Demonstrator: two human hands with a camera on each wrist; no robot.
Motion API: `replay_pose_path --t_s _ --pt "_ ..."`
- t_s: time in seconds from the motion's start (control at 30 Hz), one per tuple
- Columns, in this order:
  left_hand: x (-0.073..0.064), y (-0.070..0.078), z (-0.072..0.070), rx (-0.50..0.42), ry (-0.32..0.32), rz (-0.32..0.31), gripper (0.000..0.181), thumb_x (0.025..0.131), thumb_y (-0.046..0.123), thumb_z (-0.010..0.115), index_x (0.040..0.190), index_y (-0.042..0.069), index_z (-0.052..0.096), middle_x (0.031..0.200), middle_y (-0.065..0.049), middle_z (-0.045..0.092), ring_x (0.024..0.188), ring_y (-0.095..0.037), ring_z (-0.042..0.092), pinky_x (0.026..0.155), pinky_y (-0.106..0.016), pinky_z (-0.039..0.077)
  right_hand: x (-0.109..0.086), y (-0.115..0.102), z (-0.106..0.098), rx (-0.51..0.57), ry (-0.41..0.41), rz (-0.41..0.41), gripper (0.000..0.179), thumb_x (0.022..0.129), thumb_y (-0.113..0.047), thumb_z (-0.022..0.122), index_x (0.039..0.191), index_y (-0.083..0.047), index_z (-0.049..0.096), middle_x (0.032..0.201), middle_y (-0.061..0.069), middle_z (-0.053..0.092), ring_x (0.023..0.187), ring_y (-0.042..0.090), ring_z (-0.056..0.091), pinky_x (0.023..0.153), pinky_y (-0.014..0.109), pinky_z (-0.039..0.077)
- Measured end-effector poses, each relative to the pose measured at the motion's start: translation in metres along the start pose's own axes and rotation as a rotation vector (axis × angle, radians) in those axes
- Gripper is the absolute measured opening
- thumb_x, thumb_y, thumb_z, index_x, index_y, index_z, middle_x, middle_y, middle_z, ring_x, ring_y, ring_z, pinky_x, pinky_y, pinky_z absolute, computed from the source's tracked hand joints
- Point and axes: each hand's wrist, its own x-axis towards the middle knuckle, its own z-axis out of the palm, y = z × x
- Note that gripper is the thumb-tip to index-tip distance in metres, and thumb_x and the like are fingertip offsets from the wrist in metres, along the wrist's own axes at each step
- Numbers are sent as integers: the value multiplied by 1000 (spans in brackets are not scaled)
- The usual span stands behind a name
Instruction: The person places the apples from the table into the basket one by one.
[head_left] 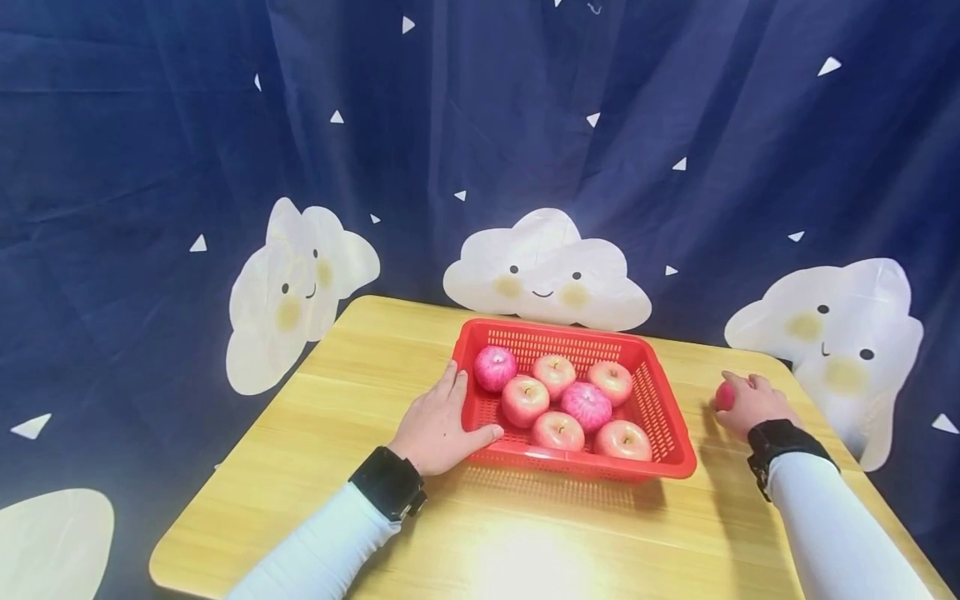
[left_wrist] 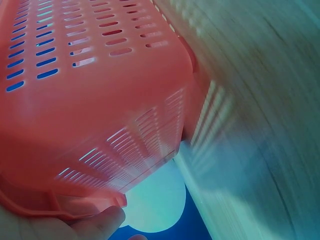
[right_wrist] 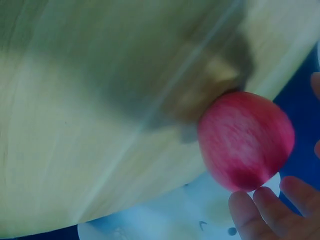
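A red plastic basket (head_left: pixel 667 425) holds several pale pink apples (head_left: pixel 525 402) and two deep pink apples (head_left: pixel 587 407). My left hand (head_left: pixel 442 421) rests at its near left corner, fingers straight along the left rim and thumb across the front rim. In the left wrist view, a fingertip (left_wrist: pixel 112 216) lies right at the basket rim (left_wrist: pixel 60 214). To the right of the basket, my right hand (head_left: pixel 753 406) reaches over a single red apple (head_left: pixel 724 396) at the table. The right wrist view has the fingertips (right_wrist: pixel 264 195) at one side of this apple (right_wrist: pixel 245 140), the hand spread apart around it.
The light wooden table (head_left: pixel 330 433) has rounded corners, and its right edge runs close by my right hand. Behind it hangs a dark blue curtain (head_left: pixel 510 100) with smiling white clouds (head_left: pixel 547 271). Black straps (head_left: pixel 388 483) circle both wrists.
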Motion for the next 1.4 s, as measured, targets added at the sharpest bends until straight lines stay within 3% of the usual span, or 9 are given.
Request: replay_pose_path --t_s 0.33,0.6,0.9,1.0,1.23,1.4 --pt "0 1 -2 -6 -5 0 113 78 72 69 160 5 28 166 -14 22 145 -35 36 108 -56 41 4 8 11 28 1 47 82 83 -28 74 149 2 34 140 41 32 121 65 28 92 81 35" --pt "0 0 -1 -1 1 1 112 78 72 68 159 5 29 166 -14 22 145 -35 35 108 -56 41 5 7 9 28 68 53 76 84 -21 72 144 7 35 122 41 37 103 63 42 81 76 44" --pt "0 1 -2 7 -6 -6 112 78 71 69 159 5 30 166 -14 23 145 -35 35 108 -56 42 3 5 12 15 104 67 55 87 -27 65 126 10 53 105 34 38 94 53 40 66 63 46" --pt "0 1 -2 8 -4 -4 112 78 72 68 159 5 29 166 -15 23 145 -35 35 107 -56 42 0 5 8 41 72 75 56 86 -31 66 125 7 52 106 36 39 90 54 45 65 61 46" --pt "0 0 -1 3 -1 1 112 79 72 68 159 5 29 166 -14 22 145 -35 36 108 -55 41 -2 13 7 113 -101 99 73 85 -40 72 130 7 39 104 36 47 90 49 52 69 57 49" --pt "0 -1 0 3 0 3 112 79 72 68 159 5 29 166 -15 22 145 -35 36 108 -55 42 -5 15 8 103 -94 64 79 84 -42 73 134 8 38 108 40 48 95 52 53 72 62 50"
